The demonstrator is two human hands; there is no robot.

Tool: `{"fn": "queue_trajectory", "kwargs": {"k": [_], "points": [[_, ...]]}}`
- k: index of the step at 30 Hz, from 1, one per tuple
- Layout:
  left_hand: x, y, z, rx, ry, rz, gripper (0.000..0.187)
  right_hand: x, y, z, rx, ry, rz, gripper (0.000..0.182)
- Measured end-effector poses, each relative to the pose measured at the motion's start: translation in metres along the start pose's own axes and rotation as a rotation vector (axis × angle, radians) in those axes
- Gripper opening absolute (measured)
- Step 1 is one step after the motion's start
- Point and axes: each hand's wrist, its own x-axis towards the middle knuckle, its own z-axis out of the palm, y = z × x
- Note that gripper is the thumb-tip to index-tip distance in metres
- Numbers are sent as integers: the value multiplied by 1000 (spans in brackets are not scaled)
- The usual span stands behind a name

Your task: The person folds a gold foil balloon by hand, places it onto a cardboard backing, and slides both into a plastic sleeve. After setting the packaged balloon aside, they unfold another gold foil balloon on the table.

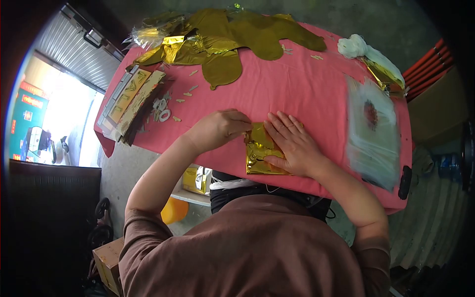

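A folded gold foil balloon [258, 154] lies near the front edge of the pink-covered table. My right hand [293, 146] rests flat on its right side, fingers stretched out and slightly apart. At the balloon's upper left corner, the fingers of my left hand [222, 129] are pinched together on the foil edge; the fingertips are partly hidden. Several unfolded gold foil balloons [252, 34] lie flat and overlapping along the far side of the table.
Card packs [128, 99] stand at the left, beside white ribbon rolls [162, 110] and small paper pieces. On the right lies a stack of clear plastic bags [373, 133], with a white string bundle [354, 47] behind. A box with gold packets [195, 180] sits below the table edge.
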Motion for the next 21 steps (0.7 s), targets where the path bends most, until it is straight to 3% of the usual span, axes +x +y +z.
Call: {"fn": "queue_trajectory", "kwargs": {"k": [3, 7, 9, 18, 21], "points": [[3, -1, -4, 115, -85, 144, 19, 0, 0, -1, 10, -8, 9, 82], [6, -3, -1, 127, -66, 172, 17, 0, 0, 1, 9, 10, 10, 82], [7, 1, -2, 10, -18, 50, 17, 0, 0, 1, 14, 9, 9, 82], [4, 7, 14, 29, 164, -69, 16, 0, 1, 3, 17, 19, 8, 82], [5, 16, 16, -76, 86, -219, 15, 0, 1, 2, 17, 17, 7, 82]]}}
